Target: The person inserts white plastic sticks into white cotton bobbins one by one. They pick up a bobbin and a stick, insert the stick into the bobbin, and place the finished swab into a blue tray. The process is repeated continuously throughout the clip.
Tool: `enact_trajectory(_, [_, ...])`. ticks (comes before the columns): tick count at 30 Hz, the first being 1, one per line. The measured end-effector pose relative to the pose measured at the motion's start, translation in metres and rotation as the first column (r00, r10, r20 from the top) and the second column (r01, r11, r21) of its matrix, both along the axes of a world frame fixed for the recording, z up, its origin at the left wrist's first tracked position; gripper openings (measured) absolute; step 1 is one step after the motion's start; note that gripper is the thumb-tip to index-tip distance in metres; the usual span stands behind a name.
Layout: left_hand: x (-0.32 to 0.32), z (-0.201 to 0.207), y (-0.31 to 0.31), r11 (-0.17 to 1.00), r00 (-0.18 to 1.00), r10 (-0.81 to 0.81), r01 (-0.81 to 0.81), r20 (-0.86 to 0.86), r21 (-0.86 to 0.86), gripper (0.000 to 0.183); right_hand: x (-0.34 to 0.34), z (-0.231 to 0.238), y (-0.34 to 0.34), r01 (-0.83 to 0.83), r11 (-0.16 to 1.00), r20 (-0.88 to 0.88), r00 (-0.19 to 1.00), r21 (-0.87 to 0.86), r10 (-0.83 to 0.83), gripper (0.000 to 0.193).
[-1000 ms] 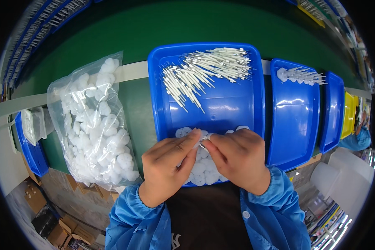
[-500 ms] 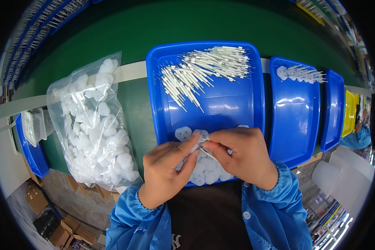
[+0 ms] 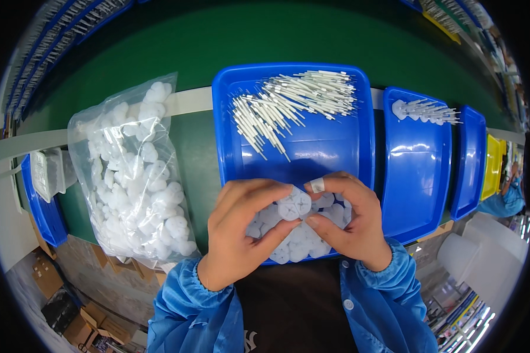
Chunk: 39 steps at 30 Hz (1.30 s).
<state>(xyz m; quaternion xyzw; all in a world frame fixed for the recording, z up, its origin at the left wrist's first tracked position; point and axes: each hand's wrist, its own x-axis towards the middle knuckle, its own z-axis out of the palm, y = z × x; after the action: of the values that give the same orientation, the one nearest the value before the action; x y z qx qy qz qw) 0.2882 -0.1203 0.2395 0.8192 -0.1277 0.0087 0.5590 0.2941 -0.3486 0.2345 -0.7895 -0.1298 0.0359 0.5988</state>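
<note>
A frosted white plastic disc [image 3: 294,203] with scalloped edges and small marks on its face is held up between my two hands. My left hand [image 3: 241,223] pinches its left side between thumb and fingers. The thumb and index finger of my right hand [image 3: 350,215] close at its right edge; a white wrap circles one fingertip. Behind and below lies a heap of similar discs [image 3: 300,244] at the near end of a large blue tray [image 3: 294,150], partly hidden by my hands. Many thin white sticks with fine metal ends [image 3: 303,97] lie at the tray's far end.
A clear plastic bag of white discs [image 3: 138,182] lies at left. To the right, a blue tray [image 3: 415,176] holds discs with sticks attached [image 3: 427,110]; another blue tray [image 3: 468,165] and a yellow one [image 3: 493,165] follow. A co-worker's blue sleeve [image 3: 506,200] shows far right.
My hands have turned and spread, with the disc now facing up toward me. The thin stick seen at my right fingers earlier is no longer visible. The view has shifted slightly.
</note>
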Motion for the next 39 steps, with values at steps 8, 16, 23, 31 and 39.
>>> enact_trajectory(8, [-0.002, 0.001, -0.003, 0.999, 0.996, -0.036, 0.034, 0.079, 0.024, 0.052, -0.006, -0.003, 0.002, 0.012, 0.98, -0.175, 0.984, 0.196, 0.023, 0.035])
enact_trajectory(16, [0.001, 0.002, -0.003, 0.994, 0.977, -0.094, 0.083, 0.189, 0.067, 0.049, -0.005, 0.004, -0.002, 0.018, 0.944, -0.401, 0.908, 0.329, 0.123, 0.026])
enact_trajectory(23, [-0.004, 0.003, 0.008, 0.988, 0.982, -0.087, 0.106, 0.167, -0.109, 0.045, 0.031, 0.018, -0.021, -0.071, 0.971, -0.006, 0.997, -0.227, 0.072, 0.03])
enact_trajectory(31, [-0.016, 0.007, 0.015, 0.956, 0.998, -0.023, 0.005, -0.058, -0.292, 0.031, 0.114, -0.026, -0.004, 0.325, 0.507, 0.51, 0.812, -0.798, 0.283, 0.016])
enact_trajectory(39, [-0.007, 0.0, 0.011, 0.94, 0.952, -0.013, -0.093, -0.306, -0.33, 0.059, 0.068, 0.005, -0.012, 0.046, 0.996, -0.132, 0.991, 0.08, -0.035, 0.028])
